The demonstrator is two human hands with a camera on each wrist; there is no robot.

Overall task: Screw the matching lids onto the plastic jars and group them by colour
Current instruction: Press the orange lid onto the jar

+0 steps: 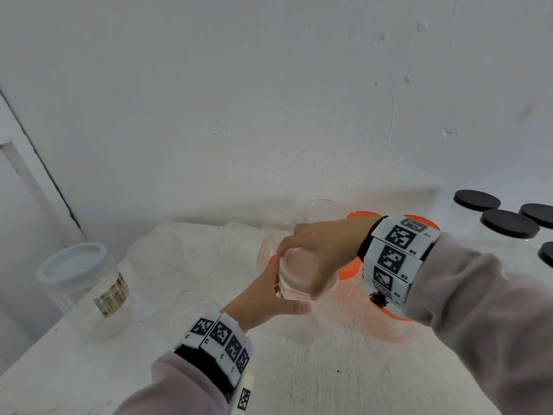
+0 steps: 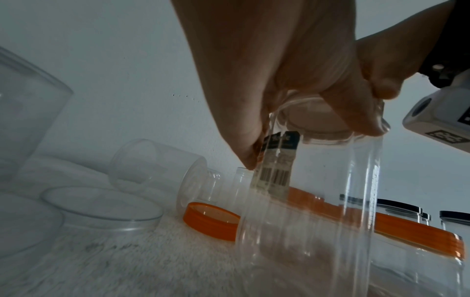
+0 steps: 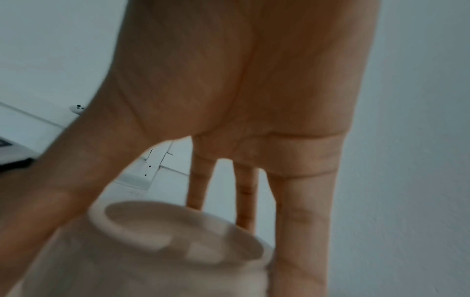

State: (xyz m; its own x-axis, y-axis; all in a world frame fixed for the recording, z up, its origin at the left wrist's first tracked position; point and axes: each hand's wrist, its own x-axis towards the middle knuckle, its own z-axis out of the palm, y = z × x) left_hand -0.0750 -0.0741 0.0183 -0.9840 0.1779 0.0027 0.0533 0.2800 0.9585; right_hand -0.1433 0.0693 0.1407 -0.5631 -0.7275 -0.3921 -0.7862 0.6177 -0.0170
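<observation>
A clear plastic jar (image 1: pixel 294 292) with a barcode label (image 2: pixel 274 170) stands upright on the white table at the centre. My left hand (image 1: pixel 266 298) grips the jar's body just under its neck, thumb in front. A clear lid (image 1: pixel 299 262) sits on the jar's mouth, and my right hand (image 1: pixel 323 250) comes down over it, fingers and thumb curled round its rim. In the right wrist view the lid (image 3: pixel 178 231) lies under the palm, between the thumb and the fingers (image 3: pixel 300 221). The left wrist view looks up through the jar (image 2: pixel 305 221) at the lid (image 2: pixel 328 118).
Black-lidded jars (image 1: pixel 508 223) stand at the right. A pale blue-lidded jar (image 1: pixel 74 265) stands at the left. Loose orange lids (image 2: pixel 211 221) and an orange-lidded jar (image 2: pixel 419 237) lie just behind. An open clear jar (image 2: pixel 162 166) lies on its side beside clear lids (image 2: pixel 101 207). The wall is close behind.
</observation>
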